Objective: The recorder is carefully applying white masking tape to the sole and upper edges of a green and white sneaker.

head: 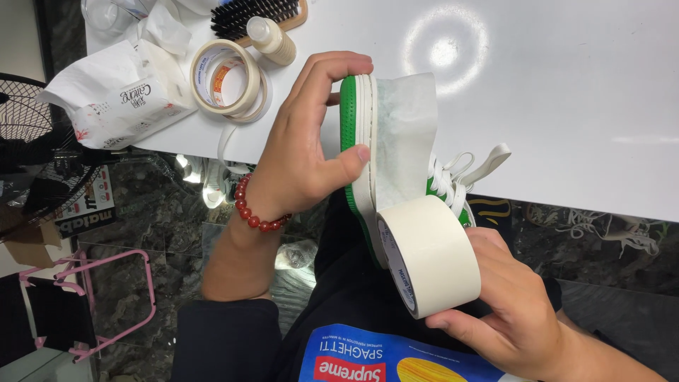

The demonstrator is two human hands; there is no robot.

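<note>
Two hands: left hand (304, 152), right hand (513, 311). One green and white shoe (357, 134), held between them. Three rolls of tape: one wide roll (431, 255) near, at the right hand, two stacked rolls (230, 79) far left on the white table (566, 106). One brush (258, 14). One small bottle (272, 39). One white packet of wipes (117, 95). One red bead bracelet (251, 209). One pink rack (106, 297) on the floor, near left. One black fan (28, 141), far left.
</note>
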